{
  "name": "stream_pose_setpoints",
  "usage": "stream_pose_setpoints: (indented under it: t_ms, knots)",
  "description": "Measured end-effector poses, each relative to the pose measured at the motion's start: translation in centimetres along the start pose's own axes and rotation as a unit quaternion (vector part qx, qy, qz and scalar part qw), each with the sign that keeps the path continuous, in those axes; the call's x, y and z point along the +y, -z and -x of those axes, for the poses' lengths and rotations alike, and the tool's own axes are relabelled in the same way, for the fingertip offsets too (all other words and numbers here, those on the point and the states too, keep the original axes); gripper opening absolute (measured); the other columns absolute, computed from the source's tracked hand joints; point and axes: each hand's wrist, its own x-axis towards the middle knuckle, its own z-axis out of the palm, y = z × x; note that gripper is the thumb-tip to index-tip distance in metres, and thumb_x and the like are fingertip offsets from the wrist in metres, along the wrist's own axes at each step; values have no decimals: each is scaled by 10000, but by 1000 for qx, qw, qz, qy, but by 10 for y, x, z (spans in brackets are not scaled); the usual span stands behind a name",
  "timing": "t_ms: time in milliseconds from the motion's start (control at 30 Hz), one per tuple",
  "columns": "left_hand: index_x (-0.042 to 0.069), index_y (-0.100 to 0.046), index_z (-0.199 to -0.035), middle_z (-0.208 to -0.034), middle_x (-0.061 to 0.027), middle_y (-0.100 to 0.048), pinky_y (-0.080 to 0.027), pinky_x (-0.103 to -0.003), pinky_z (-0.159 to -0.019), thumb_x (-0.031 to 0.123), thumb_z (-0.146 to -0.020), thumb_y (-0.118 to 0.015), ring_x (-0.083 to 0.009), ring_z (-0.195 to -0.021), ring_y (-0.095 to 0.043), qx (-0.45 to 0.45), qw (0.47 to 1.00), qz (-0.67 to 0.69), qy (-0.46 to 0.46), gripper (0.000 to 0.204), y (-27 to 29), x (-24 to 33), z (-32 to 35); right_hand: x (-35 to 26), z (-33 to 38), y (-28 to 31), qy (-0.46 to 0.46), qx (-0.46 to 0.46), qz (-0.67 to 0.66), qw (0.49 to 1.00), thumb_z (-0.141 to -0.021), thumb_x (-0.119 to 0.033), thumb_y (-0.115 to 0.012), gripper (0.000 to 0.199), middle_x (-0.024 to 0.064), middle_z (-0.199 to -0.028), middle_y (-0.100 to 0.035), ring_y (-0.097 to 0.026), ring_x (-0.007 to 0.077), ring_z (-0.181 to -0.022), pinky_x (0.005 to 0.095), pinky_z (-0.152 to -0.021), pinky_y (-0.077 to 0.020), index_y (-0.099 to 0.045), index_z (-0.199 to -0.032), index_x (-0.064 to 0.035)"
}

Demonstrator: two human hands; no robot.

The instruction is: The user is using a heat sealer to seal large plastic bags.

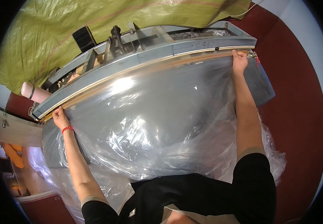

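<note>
A wide sheet of clear plastic film [142,130] lies over a grey work surface and hangs down toward my body. My left hand [60,117] pinches the film's far edge at the left end of a long metal sealing machine [139,56]. At the machine's right end, my right hand [239,61] pinches the same edge with fingers closed. Between the hands the film is stretched along the pale and orange-brown strip [150,69] on the machine's near side. Both arms reach far forward and apart. A red bead bracelet [67,129] circles my left wrist.
A black phone [83,39] rests behind the metal frame, against a yellow-green woven sheet [68,22]. A pink roll [35,92] lies at the machine's left end. Dark red floor [295,149] borders the right side. Orange items [13,155] sit lower left.
</note>
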Motion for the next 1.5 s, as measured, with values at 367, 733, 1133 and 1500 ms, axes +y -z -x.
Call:
stream_pose_setpoints:
  t_ms: [367, 733, 1133, 1500]
  knots:
    - [82, -426, -852, -705, -34, -544, -411, -202, -437, 93, -807, -511, -105, -560, -528, 104, 989, 57, 84, 97, -8, 32, 13, -13, -3, 8, -108, 0, -93, 990, -824, -133, -494, 143, 119, -763, -580, -572, 176, -581, 296, -516, -453, -483, -927, -35]
    - [42, -515, -855, -806, 12, -521, -401, -199, -694, -8, -811, -510, -64, -751, -495, -172, 984, 16, -48, 67, 64, 184, 113, -271, 186, -33, 352, -316, -187, 861, -753, -145, -626, 172, 87, -850, -562, -543, 219, -819, 305, -735, -428, -562, -849, -18]
    - [22, -571, -966, -728, -14, -563, -434, -244, -662, 103, -791, -584, -79, -701, -510, -341, 925, -148, 84, 194, 157, 230, 183, -303, 335, -25, 160, -703, -213, 660, -723, -150, -671, 131, -16, -632, -553, -476, 58, -610, 212, -568, -399, -601, -699, -42]
    - [10, -604, -811, -763, -78, -616, -464, -287, -662, -11, -756, -517, -160, -703, -571, -511, 788, -285, 191, 104, 262, 100, 193, 74, -53, 277, 8, -82, 347, 934, -726, -433, -606, 362, 126, -793, -627, -563, 278, -679, 397, -628, -431, -651, -792, -80]
